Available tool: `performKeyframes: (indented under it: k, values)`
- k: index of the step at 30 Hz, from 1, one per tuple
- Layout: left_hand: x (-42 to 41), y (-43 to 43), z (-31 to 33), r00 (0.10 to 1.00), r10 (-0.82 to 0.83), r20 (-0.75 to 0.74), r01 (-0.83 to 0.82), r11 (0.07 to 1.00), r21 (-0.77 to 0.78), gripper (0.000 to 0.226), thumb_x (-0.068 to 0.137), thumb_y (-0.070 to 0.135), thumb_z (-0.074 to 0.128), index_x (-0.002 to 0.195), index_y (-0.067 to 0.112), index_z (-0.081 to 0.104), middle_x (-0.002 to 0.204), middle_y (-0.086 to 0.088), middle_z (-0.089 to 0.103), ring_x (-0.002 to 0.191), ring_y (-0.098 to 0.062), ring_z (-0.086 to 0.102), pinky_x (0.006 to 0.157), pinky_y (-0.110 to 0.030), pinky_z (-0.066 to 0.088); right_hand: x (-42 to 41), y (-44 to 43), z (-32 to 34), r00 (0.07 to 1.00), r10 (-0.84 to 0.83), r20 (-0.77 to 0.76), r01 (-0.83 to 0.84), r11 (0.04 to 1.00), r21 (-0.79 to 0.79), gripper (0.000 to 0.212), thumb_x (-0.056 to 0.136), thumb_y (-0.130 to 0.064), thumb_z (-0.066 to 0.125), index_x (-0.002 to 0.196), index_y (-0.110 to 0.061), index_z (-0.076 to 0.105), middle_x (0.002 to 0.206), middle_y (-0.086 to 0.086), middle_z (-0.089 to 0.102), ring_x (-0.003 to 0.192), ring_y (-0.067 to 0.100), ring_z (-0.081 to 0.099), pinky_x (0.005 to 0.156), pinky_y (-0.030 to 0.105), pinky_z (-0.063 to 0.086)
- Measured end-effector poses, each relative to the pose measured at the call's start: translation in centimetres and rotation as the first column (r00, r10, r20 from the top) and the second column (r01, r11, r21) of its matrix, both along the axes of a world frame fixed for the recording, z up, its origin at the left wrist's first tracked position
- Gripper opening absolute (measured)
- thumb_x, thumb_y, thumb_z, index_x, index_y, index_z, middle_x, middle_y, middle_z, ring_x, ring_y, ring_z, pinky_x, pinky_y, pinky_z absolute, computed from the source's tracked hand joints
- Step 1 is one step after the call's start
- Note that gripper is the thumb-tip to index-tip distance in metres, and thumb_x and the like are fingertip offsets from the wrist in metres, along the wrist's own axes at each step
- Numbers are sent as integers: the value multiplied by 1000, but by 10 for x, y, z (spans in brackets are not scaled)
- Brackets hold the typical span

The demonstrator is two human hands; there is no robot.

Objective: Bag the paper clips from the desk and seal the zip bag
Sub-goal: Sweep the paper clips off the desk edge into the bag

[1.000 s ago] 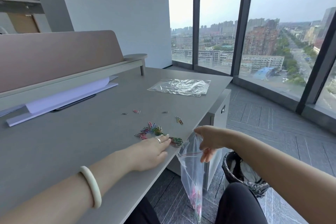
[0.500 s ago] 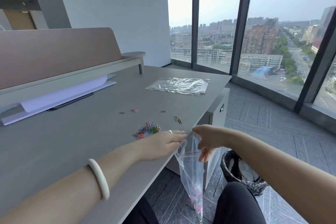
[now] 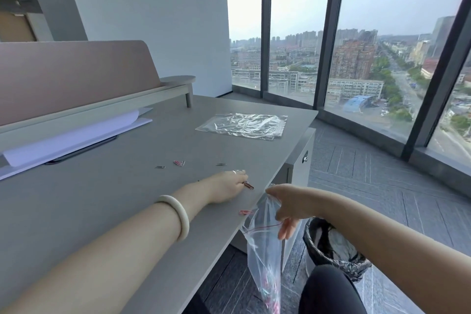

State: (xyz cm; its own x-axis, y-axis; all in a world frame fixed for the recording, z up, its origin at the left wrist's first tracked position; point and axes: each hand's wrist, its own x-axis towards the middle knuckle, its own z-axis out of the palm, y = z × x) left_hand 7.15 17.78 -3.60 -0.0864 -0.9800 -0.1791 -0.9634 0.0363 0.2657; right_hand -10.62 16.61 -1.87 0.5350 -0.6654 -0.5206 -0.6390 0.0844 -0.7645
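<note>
Spanning the view, the desk carries scattered paper clips. Right hand pinches the zip bag open below the desk edge. Left hand lies flat, fingers over one clip.

Loose paper clips scattered mid-desk, spare bags laid behind them, zip bag hung off the desk's right edge — bin set further right, below.
</note>
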Motion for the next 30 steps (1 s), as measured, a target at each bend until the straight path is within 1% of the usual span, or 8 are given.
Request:
performKeyframes:
  k: [7, 10, 11, 13, 15, 18, 22, 30]
  values:
    - [-14, 61, 5, 981, -169, -96, 177, 981, 83, 51, 97, 11, 29, 148, 17, 21, 158, 6, 13, 146, -5, 10, 114, -15, 3, 4, 5, 1, 999, -39, -2, 39, 985, 167, 59, 102, -32, 12, 148, 1, -5, 153, 27, 10, 41, 24, 65, 41, 27, 54]
    - [5, 69, 23, 976, -55, -212, 58, 998, 8, 52, 97, 5, 29, 147, 18, 25, 158, 9, 13, 145, -4, 10, 114, -16, 5, 5, 11, 2, 998, -51, 21, 46, 982, 185, 59, 102, -32, 11, 148, -1, -8, 153, 29, 7, 76, 39, 68, 38, 29, 52]
    - [16, 70, 26, 974, 17, -224, -22, 1000, -16, 50, 96, 5, 28, 145, 17, 30, 158, 9, 13, 146, -5, 10, 114, -18, 10, 5, 14, 3, 999, -44, 28, 39, 984, 172, 58, 102, -30, 11, 148, -1, -8, 152, 30, 8, 77, 40, 68, 39, 29, 52]
    - [43, 72, 24, 974, 141, -176, -150, 988, -39, 43, 96, 5, 27, 138, 14, 36, 159, 5, 11, 147, -9, 9, 113, -20, 16, 6, 16, 3, 999, -17, 43, 11, 991, 136, 54, 103, -23, 11, 148, 1, -6, 152, 31, 8, 46, 31, 66, 39, 31, 53]
    - [65, 76, 15, 966, 250, -62, -251, 968, -12, 48, 97, 8, 26, 145, 6, 24, 160, -5, 3, 148, -14, 4, 116, -22, 10, 7, 17, 1, 999, 8, 40, -12, 994, 110, 52, 103, -18, 10, 148, 3, -5, 153, 28, 6, 34, 25, 60, 39, 29, 53]
    - [72, 82, 3, 933, 360, 3, -359, 930, 77, 51, 99, 13, 23, 147, -2, 11, 159, -14, -5, 148, -19, -3, 118, -25, 4, 10, 18, -3, 999, 34, 19, -36, 995, 94, 51, 103, -16, 11, 148, 4, -2, 155, 24, 5, 35, 23, 61, 41, 28, 55]
    - [57, 77, -7, 928, 365, -68, -362, 931, 54, 54, 99, 16, 24, 149, 4, 5, 159, -12, -4, 148, -19, -5, 119, -28, 0, 12, 17, -4, 1000, 23, -3, -23, 996, 84, 51, 102, -15, 11, 147, 7, 2, 153, 26, 13, 34, 20, 60, 43, 24, 54]
    - [10, 61, -14, 971, 158, -182, -162, 987, -8, 51, 98, 9, 24, 148, 5, 14, 160, -6, 6, 148, -13, 4, 115, -17, 0, 14, 18, 9, 1000, 22, 3, -23, 993, 120, 54, 103, -22, 17, 147, 4, 0, 149, 33, 17, 43, 25, 65, 44, 26, 53]
